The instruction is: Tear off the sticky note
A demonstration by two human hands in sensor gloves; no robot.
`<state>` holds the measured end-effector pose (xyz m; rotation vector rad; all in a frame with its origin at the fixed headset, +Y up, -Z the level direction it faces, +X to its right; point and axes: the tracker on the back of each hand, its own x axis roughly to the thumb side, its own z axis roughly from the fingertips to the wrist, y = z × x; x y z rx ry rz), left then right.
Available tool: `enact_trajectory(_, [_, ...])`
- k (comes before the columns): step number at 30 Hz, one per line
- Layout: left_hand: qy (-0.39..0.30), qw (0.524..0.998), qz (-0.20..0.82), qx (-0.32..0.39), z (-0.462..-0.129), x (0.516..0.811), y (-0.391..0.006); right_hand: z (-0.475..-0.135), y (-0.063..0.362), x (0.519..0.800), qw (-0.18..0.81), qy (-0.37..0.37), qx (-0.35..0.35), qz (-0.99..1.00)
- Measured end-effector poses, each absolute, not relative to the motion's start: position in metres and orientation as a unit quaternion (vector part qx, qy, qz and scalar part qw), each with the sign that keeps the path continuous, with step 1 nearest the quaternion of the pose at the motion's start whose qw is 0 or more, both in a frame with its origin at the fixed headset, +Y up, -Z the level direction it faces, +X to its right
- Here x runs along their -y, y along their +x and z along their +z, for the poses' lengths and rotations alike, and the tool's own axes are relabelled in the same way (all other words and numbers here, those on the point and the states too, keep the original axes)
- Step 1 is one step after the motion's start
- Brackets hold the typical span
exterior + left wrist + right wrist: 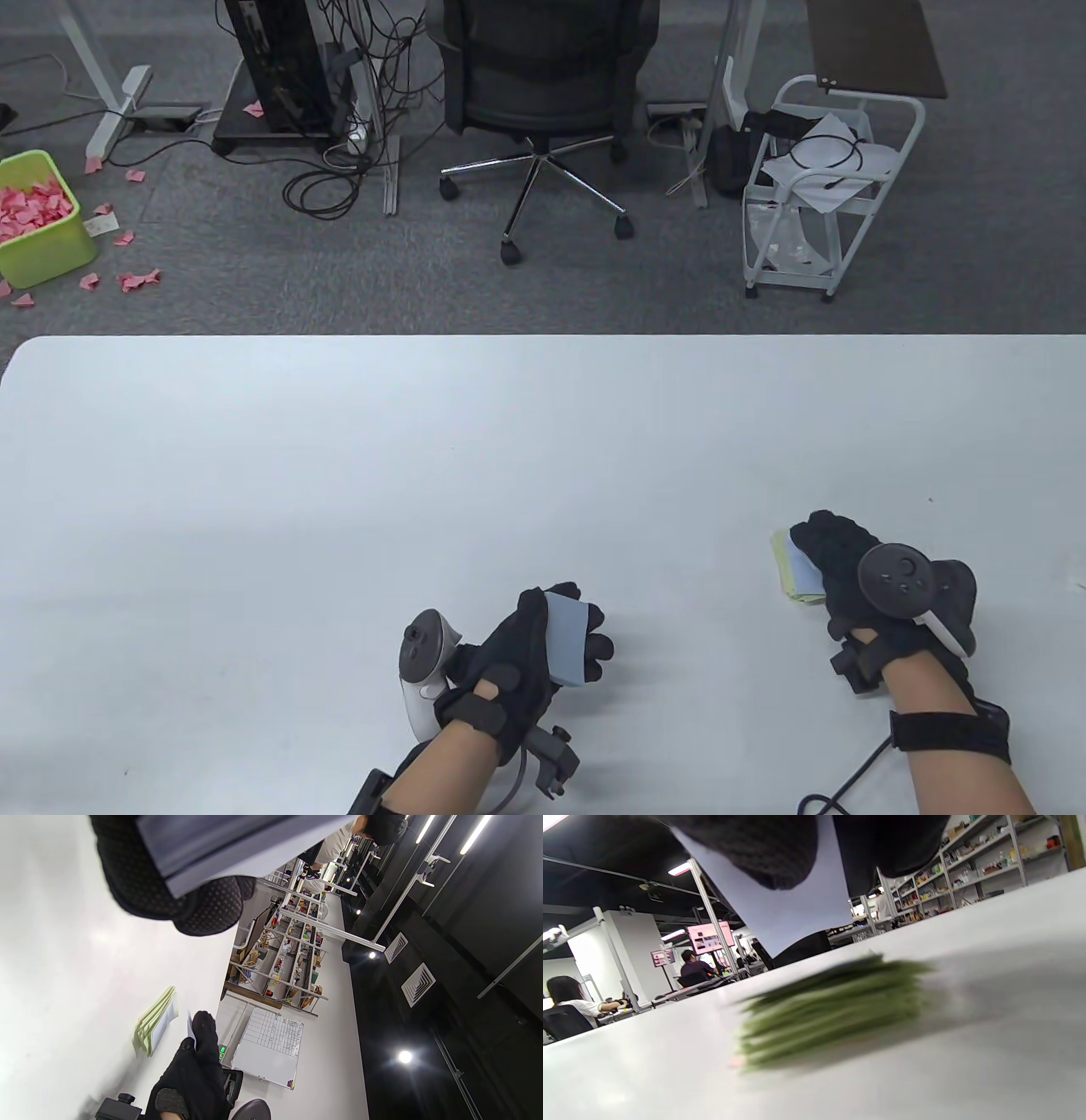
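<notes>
While the left hand (517,671) sits low on the white table (339,475), its fingers (594,645) are curled around a blue pad of sticky notes (567,638), with the thumb on the near side and the fingertips wrapped over the far edge. From the left wrist view the pad (237,844) fills the top of the frame, with 2 dark fingertips (212,906) pressed under its lower edge.

Off to the right, well apart from the pad, the right hand (857,577) reaches forward over a loose stack of yellow-green notes (793,573) lying flat on the table. Between its fingertips (819,535) hangs 1 single blue note (802,567), above the stack. The right wrist view shows this sheet (789,912) hanging down from between 2 dark glove fingers (763,853), its lower edge above the blurred green stack (835,1005); whether the sheet touches the stack cannot be told. The same stack (155,1022) appears in the left wrist view just beyond the right hand's fingers (203,1035), with a sliver of the pale note beside them.

Beyond the far edge of the table, past the fingers of both hands, stand a black office chair (543,93), a white wire cart (819,187) and a green bin (38,221) of pink paper scraps on the grey carpet.
</notes>
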<state>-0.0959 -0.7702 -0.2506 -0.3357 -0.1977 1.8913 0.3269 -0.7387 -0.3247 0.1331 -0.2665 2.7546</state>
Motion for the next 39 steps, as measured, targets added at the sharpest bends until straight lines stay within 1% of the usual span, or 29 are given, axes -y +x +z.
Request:
enact_trajectory(4, [-0.144, 0.571, 0.804, 0.082, -0.251, 0.771, -0.095, -0.33, 0.328, 0.746, 0.186, 0.044, 0.079, 0.978])
enact_trajectory(10, [-0.145, 0.574, 0.803, 0.078, -0.252, 0.772, -0.094, -0.335, 0.329, 0.749, 0.188, 0.036, 0.054, 0.98])
enact_trajectory(15, [-0.139, 0.578, 0.8, 0.081, -0.253, 0.771, -0.095, -0.337, 0.328, 0.753, 0.19, 0.048, 0.017, 0.981])
enact_trajectory(20, [-0.135, 0.582, 0.798, 0.085, -0.253, 0.769, -0.095, -0.336, 0.326, 0.754, 0.181, 0.048, -0.002, 0.982])
enact_trajectory(28, [-0.129, 0.593, 0.79, 0.092, -0.251, 0.767, -0.095, -0.334, 0.316, 0.761, 0.127, 0.059, -0.058, 0.989])
enact_trajectory(33, [-0.13, 0.594, 0.788, 0.094, -0.251, 0.768, -0.095, -0.337, 0.312, 0.765, 0.104, 0.052, -0.088, 0.989])
enact_trajectory(36, [-0.131, 0.595, 0.787, 0.096, -0.25, 0.768, -0.094, -0.339, 0.307, 0.768, 0.08, 0.045, -0.103, 0.99])
enact_trajectory(39, [-0.132, 0.596, 0.786, 0.097, -0.25, 0.768, -0.094, -0.339, 0.298, 0.772, 0.035, 0.039, -0.115, 0.992])
